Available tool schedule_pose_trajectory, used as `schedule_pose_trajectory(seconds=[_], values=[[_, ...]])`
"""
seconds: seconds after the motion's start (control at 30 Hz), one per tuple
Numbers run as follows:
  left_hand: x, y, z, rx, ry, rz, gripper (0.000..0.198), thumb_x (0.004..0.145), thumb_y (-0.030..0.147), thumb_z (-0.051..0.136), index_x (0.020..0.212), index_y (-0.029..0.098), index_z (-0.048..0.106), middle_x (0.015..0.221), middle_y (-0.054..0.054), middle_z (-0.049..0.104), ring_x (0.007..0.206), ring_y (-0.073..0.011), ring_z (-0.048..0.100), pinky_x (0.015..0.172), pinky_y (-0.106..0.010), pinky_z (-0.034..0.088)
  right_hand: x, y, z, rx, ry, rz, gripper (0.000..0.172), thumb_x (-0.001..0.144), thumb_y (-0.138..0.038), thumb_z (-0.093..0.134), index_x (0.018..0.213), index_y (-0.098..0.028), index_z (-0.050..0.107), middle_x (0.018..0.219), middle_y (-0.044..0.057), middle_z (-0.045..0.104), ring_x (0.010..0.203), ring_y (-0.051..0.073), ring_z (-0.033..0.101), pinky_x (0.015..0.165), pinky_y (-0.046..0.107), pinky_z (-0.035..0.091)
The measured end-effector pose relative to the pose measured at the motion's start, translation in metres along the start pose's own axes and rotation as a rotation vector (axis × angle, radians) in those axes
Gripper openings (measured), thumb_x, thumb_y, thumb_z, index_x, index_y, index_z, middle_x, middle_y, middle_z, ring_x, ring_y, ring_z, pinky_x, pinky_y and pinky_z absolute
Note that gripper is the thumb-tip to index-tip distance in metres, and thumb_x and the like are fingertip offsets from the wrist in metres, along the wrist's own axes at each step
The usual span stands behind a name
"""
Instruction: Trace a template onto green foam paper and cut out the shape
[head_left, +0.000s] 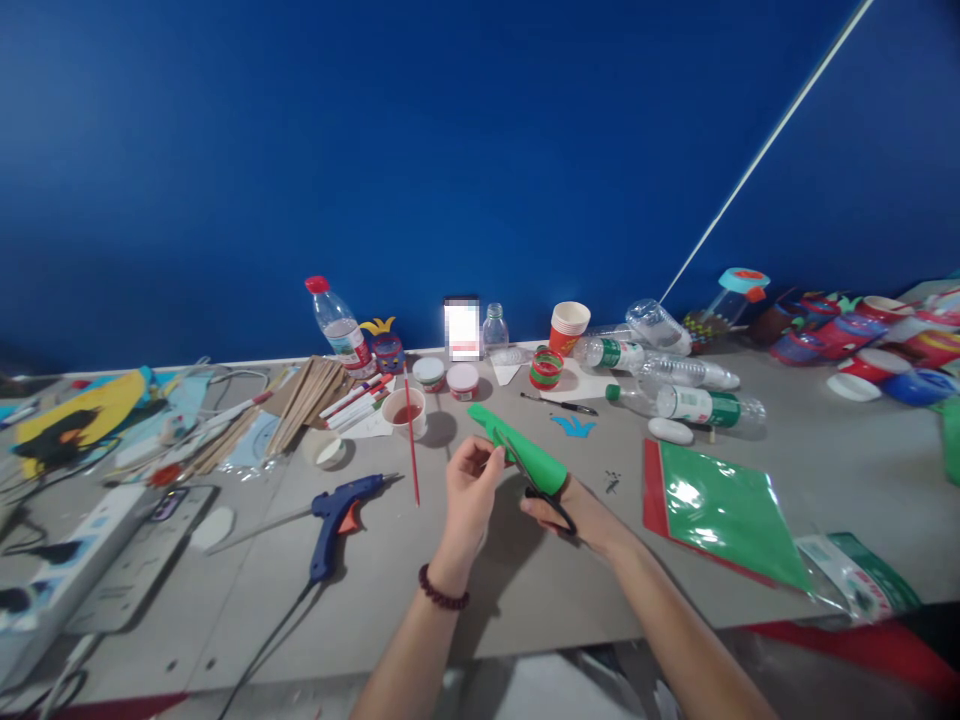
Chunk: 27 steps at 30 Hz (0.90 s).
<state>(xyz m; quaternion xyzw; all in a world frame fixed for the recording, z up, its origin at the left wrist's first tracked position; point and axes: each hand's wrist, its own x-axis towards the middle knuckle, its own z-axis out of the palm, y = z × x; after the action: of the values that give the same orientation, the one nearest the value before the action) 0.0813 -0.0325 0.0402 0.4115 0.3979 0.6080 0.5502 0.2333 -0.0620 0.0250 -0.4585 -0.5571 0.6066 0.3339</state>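
Note:
My left hand [474, 482], a dark beaded bracelet on its wrist, is closed on the edge of a green sheet [536, 455] of paper or felt. Scissors with black handles [559, 512] sit in my right hand [574, 508], their blades slanting up and left across the sheet near my left fingertips. Part of the green sheet lies over the back of my right hand. Beyond it, a blue cut-out shape [574, 427] and a black pen [559, 404] rest on the table.
To the left lie a blue glue gun [337, 515], a paper cup [405, 415] with a red stick across it, and wooden sticks [304, 405]. At right are plastic bottles [705, 408] and a green sheet pack [727, 510]. A power strip [82, 575] stands far left.

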Motion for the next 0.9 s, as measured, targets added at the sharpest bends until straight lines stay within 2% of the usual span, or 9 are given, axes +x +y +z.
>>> schedule_pose_trajectory(seconds=[0.2,0.47,0.9], values=[[-0.0005,0.0005,0.0002,-0.008,-0.004,0.005,0.033,0.071,0.04,0.075,0.063,0.017,0.053,0.062,0.003,0.052,0.063,-0.0107,0.052,0.066,-0.024,0.052,-0.0013,-0.0061,0.0014,-0.028,-0.004,-0.023,0.064,0.082,-0.043,0.065,0.137,-0.018,0.045,0.05,-0.009,0.041,0.044,0.009,0.034,0.04,0.02,0.026],[-0.0006,-0.0015,-0.0003,-0.006,-0.009,0.002,0.031,0.073,0.038,0.074,0.064,0.017,0.053,0.064,0.003,0.052,0.064,-0.0108,0.053,0.068,-0.024,0.052,-0.0012,-0.0049,0.0015,0.011,-0.015,-0.054,0.064,0.082,-0.045,0.066,0.136,-0.016,0.046,0.05,-0.009,0.042,0.044,0.009,0.034,0.04,0.019,0.028],[-0.0032,0.0022,0.0027,-0.047,0.014,-0.024,0.031,0.071,0.039,0.075,0.064,0.017,0.054,0.064,0.003,0.054,0.065,-0.0107,0.055,0.071,-0.027,0.054,0.0004,-0.0046,0.0003,0.008,-0.029,-0.07,0.066,0.083,-0.041,0.066,0.141,-0.022,0.042,0.05,-0.01,0.041,0.043,0.009,0.034,0.039,0.018,0.029]])
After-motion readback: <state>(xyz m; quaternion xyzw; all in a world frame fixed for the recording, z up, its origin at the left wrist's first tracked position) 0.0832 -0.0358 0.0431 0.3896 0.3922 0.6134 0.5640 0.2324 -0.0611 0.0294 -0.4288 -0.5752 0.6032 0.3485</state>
